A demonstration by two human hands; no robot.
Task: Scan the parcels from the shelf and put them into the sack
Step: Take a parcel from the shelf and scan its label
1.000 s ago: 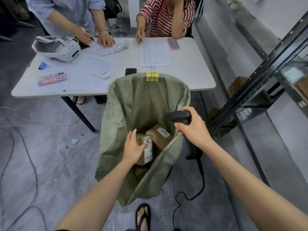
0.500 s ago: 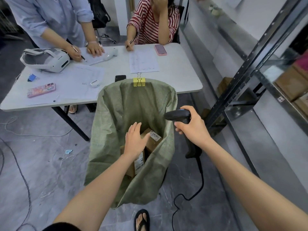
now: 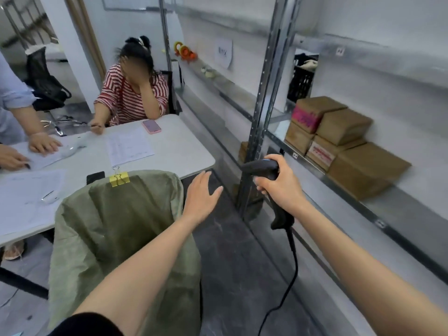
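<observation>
The green woven sack [image 3: 116, 229] stands open at lower left, clipped to the table edge by a yellow binder clip [image 3: 119, 178]. My left hand [image 3: 202, 198] hovers empty with fingers spread, just right of the sack's rim. My right hand [image 3: 282, 186] grips a black corded barcode scanner [image 3: 263, 167] in front of the shelf upright. Several brown cardboard parcels [image 3: 344, 139] sit stacked on the metal shelf [image 3: 378, 214] at the right. From this angle the sack's inside is hidden.
A white table [image 3: 179, 151] with papers, a pink phone [image 3: 151, 126] and a black phone [image 3: 95, 177] stands behind the sack. Two people sit or lean at it. A steel shelf post [image 3: 261, 117] rises between my hands and the parcels. The scanner cable [image 3: 288, 282] hangs down.
My left hand has come up out of the sack, leaving the parcel inside, and moved right. The view has swung up and right toward the shelf. The scanner stays in my right hand.
</observation>
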